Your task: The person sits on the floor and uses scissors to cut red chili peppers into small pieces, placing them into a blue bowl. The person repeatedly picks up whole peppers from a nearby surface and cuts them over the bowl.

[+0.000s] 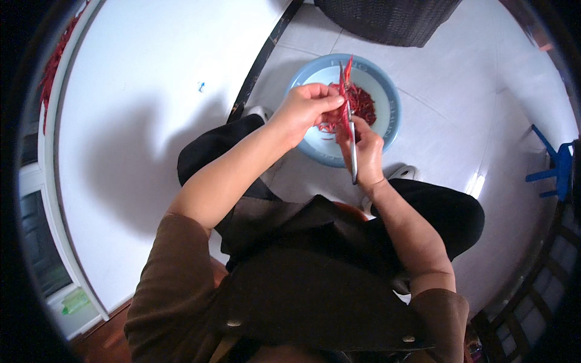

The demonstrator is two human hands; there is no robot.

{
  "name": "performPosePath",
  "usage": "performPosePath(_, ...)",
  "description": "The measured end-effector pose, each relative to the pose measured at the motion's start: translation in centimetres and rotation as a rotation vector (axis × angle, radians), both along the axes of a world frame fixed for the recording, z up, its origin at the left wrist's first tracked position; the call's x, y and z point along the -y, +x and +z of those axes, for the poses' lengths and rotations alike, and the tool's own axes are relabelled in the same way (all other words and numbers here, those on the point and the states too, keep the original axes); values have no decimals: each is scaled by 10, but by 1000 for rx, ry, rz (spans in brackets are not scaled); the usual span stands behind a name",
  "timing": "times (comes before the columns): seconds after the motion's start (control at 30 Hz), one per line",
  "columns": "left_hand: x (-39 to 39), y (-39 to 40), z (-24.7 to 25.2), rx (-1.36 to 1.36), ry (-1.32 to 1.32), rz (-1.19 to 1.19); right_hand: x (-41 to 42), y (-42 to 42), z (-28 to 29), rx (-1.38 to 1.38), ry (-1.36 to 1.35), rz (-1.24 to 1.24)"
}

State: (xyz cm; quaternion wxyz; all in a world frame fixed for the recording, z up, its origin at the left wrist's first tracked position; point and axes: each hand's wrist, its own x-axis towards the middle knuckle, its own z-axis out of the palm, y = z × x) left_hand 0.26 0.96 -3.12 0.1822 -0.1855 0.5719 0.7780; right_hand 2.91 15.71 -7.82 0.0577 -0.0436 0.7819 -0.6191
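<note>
A long red chili pepper (343, 93) is pinched between the thumb and fingers of my left hand (309, 105). My right hand (370, 147) grips metal scissors (353, 154), whose blades point away from me alongside the pepper. Whether the blades touch the pepper I cannot tell. Both hands are above a blue-rimmed plastic basin (391, 125) with a pale inside, which stands on the floor between my feet. Cut pieces of red chili (364, 105) lie in the basin, partly hidden by my hands and the scissors.
A dark woven basket (390, 20) stands on the tiled floor (435, 136) beyond the basin. The white wall (150, 81) rises close on my left. A blue plastic stool (560, 170) is at the far right. Red items (53, 63) show at the upper left edge.
</note>
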Motion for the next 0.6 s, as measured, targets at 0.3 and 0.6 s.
performPosePath(0.3,-6,2,16,30,44,-1,-21,-19,-29,42,148,158)
performPosePath(0.6,-20,-19,35,-107,150,-36,-72,-44,49,448,-511,75)
